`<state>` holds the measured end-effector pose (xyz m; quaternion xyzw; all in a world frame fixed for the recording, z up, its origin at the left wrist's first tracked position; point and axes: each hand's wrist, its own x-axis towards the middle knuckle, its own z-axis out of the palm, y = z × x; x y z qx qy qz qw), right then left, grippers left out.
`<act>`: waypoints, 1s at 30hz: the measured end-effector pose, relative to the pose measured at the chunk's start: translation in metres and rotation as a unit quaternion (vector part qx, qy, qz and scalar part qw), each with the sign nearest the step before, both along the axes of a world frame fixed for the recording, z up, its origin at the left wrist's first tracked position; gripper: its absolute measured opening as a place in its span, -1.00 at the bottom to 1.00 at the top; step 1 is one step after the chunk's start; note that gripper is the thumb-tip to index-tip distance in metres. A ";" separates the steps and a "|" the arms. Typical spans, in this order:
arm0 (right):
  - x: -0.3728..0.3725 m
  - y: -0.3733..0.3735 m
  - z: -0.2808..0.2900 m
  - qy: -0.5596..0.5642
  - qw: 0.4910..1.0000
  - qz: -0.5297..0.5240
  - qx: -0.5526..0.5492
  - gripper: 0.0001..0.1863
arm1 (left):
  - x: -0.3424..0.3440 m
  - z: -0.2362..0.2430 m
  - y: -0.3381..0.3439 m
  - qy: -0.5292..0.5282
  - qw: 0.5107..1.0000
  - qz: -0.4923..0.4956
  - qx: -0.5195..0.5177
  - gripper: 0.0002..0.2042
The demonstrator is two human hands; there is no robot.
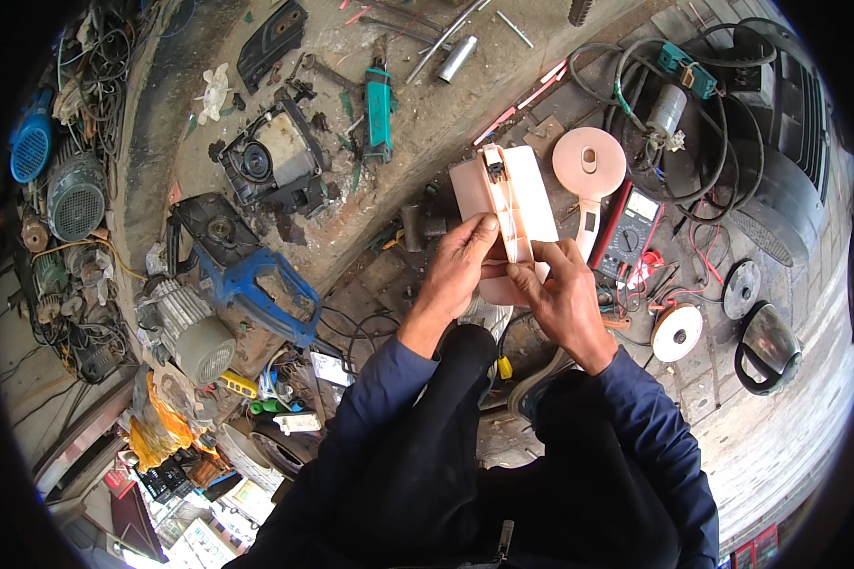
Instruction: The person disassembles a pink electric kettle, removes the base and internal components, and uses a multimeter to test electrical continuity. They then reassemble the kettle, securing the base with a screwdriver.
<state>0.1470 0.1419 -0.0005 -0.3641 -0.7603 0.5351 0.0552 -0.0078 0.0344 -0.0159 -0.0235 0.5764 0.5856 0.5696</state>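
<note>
The left hand (454,268) curls closed round the near-left part of a pale pink housing (533,194), thumb on top; the right hand (571,296) pinches its near end. The housing is held over the paved floor (710,377), beside the concrete ledge's (491,78) edge, near a red multimeter (627,232).

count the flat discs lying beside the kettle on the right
2: a white disc left of the kettle, and a grey disc just above it in the picture. None look hidden there, though something under the kettle would not show.
</note>
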 end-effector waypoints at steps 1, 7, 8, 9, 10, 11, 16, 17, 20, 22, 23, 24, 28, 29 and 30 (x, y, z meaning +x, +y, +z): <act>0.000 0.001 0.001 -0.005 1.000 0.002 0.000 -0.63 | 0.000 -0.001 0.000 0.003 1.000 0.002 -0.005 -0.56; 0.000 0.002 0.005 -0.013 0.998 -0.019 -0.057 -0.62 | 0.000 -0.017 -0.008 0.125 0.987 0.072 -0.073 -0.78; 0.000 0.002 0.005 -0.015 0.998 -0.019 -0.055 -0.62 | -0.003 -0.019 -0.013 0.152 0.980 0.067 -0.109 -0.78; 0.000 0.002 0.005 -0.010 0.998 -0.017 -0.051 -0.62 | -0.007 -0.020 -0.019 0.169 0.971 0.056 -0.158 -0.77; 0.000 0.002 0.005 -0.011 0.998 -0.018 -0.052 -0.62 | -0.010 -0.022 -0.025 0.188 0.959 0.051 -0.207 -0.77; 0.000 0.003 0.005 -0.012 0.998 -0.019 -0.053 -0.62 | -0.013 -0.024 -0.029 0.217 0.951 0.015 -0.222 -0.82; -0.001 0.003 0.006 -0.016 0.999 -0.013 -0.043 -0.62 | -0.009 -0.021 -0.031 0.493 0.865 0.011 -0.088 -0.75; -0.001 0.003 0.007 -0.020 0.999 -0.012 -0.041 -0.62 | -0.010 -0.017 -0.028 0.451 0.890 0.022 -0.065 -0.74; -0.001 0.002 0.008 -0.008 0.999 -0.015 -0.052 -0.63 | -0.013 -0.003 -0.016 0.301 0.953 0.026 -0.016 -0.71; -0.001 0.003 0.009 -0.002 0.999 -0.010 -0.042 -0.64 | -0.016 0.003 -0.002 0.208 0.978 0.010 -0.002 -0.69; -0.001 0.003 0.009 0.002 0.999 -0.008 -0.045 -0.64 | -0.016 0.004 0.005 0.155 0.988 0.016 -0.004 -0.62; 0.000 0.003 0.009 -0.010 0.999 0.000 -0.041 -0.62 | -0.015 0.004 0.012 0.091 0.995 0.048 0.009 -0.59; -0.002 0.003 0.011 -0.011 0.999 0.013 -0.038 -0.63 | -0.019 -0.003 0.033 -0.157 0.978 0.110 0.078 -0.44; -0.002 0.003 0.012 -0.024 0.998 0.013 -0.050 -0.65 | -0.023 -0.006 0.038 -0.219 0.962 0.112 0.120 -0.42; -0.001 0.004 0.014 0.002 1.000 0.016 -0.023 -0.65 | -0.025 -0.009 0.042 -0.270 0.944 0.115 0.150 -0.41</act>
